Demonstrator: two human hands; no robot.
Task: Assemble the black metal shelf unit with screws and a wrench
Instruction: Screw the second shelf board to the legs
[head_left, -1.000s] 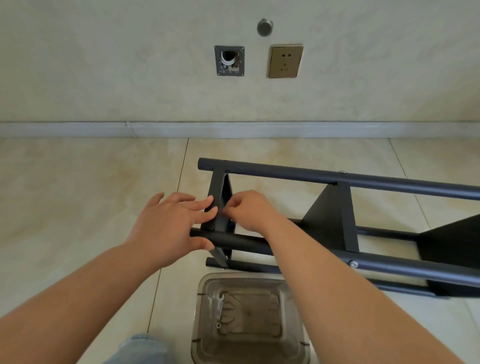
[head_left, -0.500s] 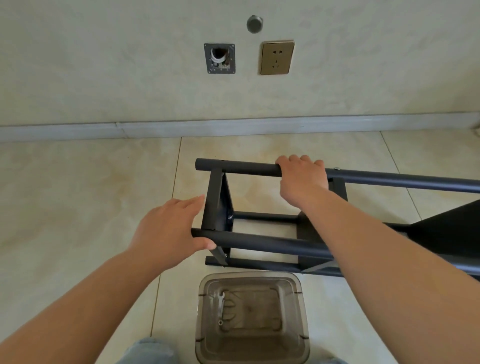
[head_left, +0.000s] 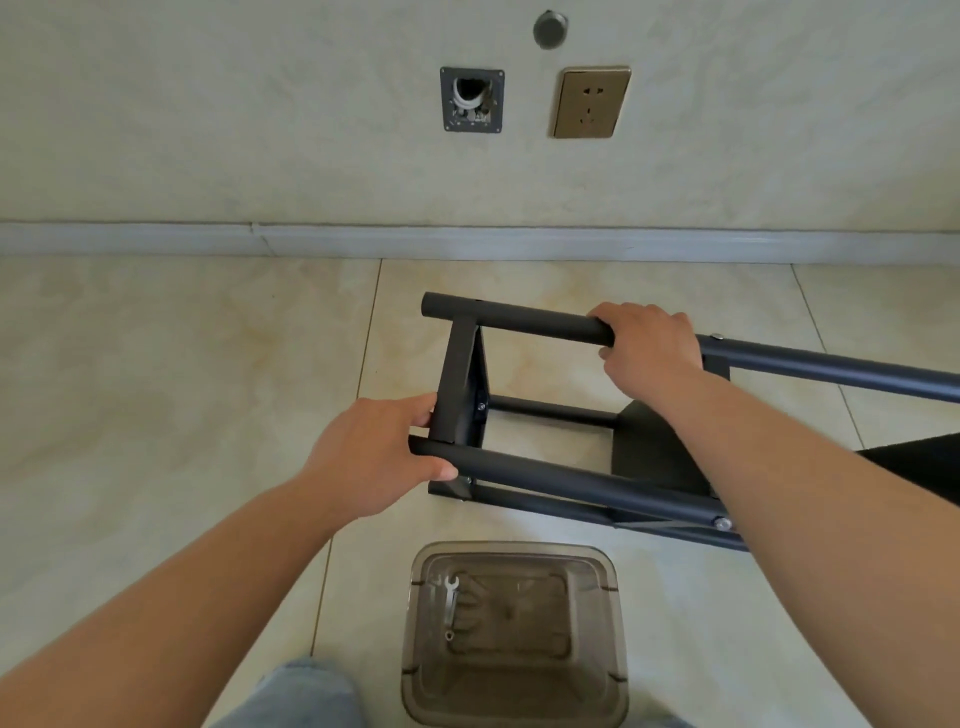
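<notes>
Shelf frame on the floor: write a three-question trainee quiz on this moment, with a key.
1. True or false: the wrench lies in the clear plastic bin.
2. Which hand grips the far top tube of the black shelf frame? A) left hand B) right hand
3. Fill in: the left hand holds the frame at its near ___ tube.

Key:
1. True.
2. B, the right hand.
3. Top.
</notes>
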